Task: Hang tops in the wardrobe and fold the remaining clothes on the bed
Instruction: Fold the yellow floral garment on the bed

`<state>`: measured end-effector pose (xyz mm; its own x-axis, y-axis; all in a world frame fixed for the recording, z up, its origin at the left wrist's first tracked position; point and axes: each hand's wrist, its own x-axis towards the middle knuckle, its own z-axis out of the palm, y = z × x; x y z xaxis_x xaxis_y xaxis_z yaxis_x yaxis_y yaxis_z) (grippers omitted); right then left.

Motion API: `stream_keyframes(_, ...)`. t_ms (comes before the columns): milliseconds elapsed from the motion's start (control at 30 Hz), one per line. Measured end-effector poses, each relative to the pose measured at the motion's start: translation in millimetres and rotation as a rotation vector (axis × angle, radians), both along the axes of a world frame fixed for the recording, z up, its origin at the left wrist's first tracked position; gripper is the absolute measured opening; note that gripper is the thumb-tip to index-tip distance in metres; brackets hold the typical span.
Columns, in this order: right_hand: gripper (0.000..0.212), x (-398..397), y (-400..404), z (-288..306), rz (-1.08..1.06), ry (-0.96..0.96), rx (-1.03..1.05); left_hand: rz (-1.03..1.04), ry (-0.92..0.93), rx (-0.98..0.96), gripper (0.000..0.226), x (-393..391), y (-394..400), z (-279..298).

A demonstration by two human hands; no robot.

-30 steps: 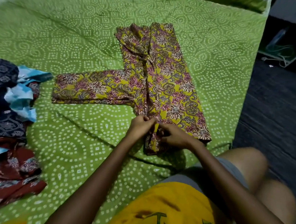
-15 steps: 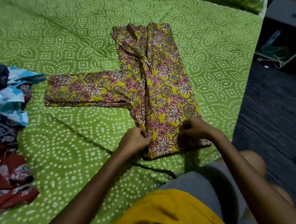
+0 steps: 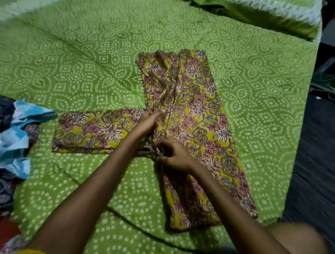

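Note:
A yellow floral garment (image 3: 199, 117) lies flat on the green dotted bedsheet (image 3: 88, 52), its body folded into a long strip running away from me and one sleeve stretched out to the left. My left hand (image 3: 146, 123) pinches the fabric where the sleeve meets the body. Just below it, my right hand (image 3: 173, 154) grips the folded edge near the garment's middle. Both hands rest on the cloth.
A heap of other clothes (image 3: 1, 145), dark blue, light blue and red, sits at the left edge of the bed. Green pillows (image 3: 256, 10) lie at the far end. The bed's right edge drops to a dark floor (image 3: 323, 157). My bare knee (image 3: 297, 247) is at lower right.
Both hands have moved up from the garment's near hem to the sleeve junction at its middle. The view has shifted closer and further up the bed.

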<state>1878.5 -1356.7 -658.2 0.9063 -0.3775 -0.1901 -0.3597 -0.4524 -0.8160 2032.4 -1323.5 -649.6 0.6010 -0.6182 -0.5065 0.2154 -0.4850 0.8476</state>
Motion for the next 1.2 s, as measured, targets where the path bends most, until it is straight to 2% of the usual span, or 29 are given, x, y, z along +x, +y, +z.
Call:
stream_keyframes(67, 0.026, 1, -12, -6, -0.217, -0.098, 0.066, -0.016, 0.097, -0.068, 0.043, 24, -17, -6)
stream_keyframes(133, 0.011, 4, -24, -11, -0.456, -0.188, 0.281, -0.042, 0.157, -0.159, 0.03, 46, -39, -10)
stream_keyframes(200, 0.013, 6, -28, -17, -0.606, -0.205, 0.579, -0.013, 0.242, -0.226, 0.026, 66, -62, -10)
stream_keyframes(233, 0.016, 10, -32, -23, -0.641, -0.185, 0.655, 0.024, 0.297, -0.257, 0.024, 78, -75, -10)
stream_keyframes(300, 0.021, 12, -36, -33, -0.665, -0.145, 0.68, 0.081, 0.363, -0.317, 0.015, 101, -100, -11)
stream_keyframes(400, 0.028, 15, -40, -38, -0.7, -0.168, 0.697, 0.191, 0.32, -0.399, 0.005, 138, -131, -10)
stream_keyframes(500, 0.033, 18, -37, -33, -0.727, -0.174, 0.742, 0.36, 0.187, -0.462, 0.032, 172, -147, -18)
stream_keyframes(567, 0.031, 24, -37, -19, -0.765, -0.149, 0.798, 0.377, 0.087, -0.463, 0.044, 186, -152, -32)
stream_keyframes(633, 0.024, 38, -46, -3, -0.813, -0.163, 0.734, 0.346, 0.066, -0.505, 0.041, 192, -153, -47)
stream_keyframes(733, 0.016, 79, -89, 14, -0.793, -0.218, 0.278, 0.372, 0.103, -0.575, 0.031, 200, -156, -59)
stream_keyframes(833, 0.004, 135, -158, 6, -0.806, -0.222, -0.016, 0.351, 0.151, -0.628, 0.041, 205, -162, -61)
stream_keyframes(867, 0.017, 153, -183, 1, -0.843, -0.165, -0.062, 0.319, 0.14, -0.626, 0.042, 205, -162, -59)
stream_keyframes(933, 0.054, 183, -225, -8, -0.918, -0.001, -0.005, 0.261, 0.083, -0.591, 0.043, 208, -166, -57)
stream_keyframes(967, 0.061, 195, -241, -14, -0.956, 0.037, 0.09, 0.245, 0.059, -0.572, 0.044, 211, -167, -57)
stream_keyframes(1067, 0.049, 215, -264, -22, -0.989, -0.024, 0.323, 0.215, 0.016, -0.512, 0.046, 218, -169, -58)
stream_keyframes(1133, 0.027, 220, -275, -26, -1.041, -0.053, 0.315, 0.204, -0.013, -0.49, 0.045, 219, -168, -56)
stream_keyframes(1200, 0.019, 224, -283, -29, -1.141, -0.102, 0.253, 0.212, -0.014, -0.496, 0.043, 218, -168, -56)
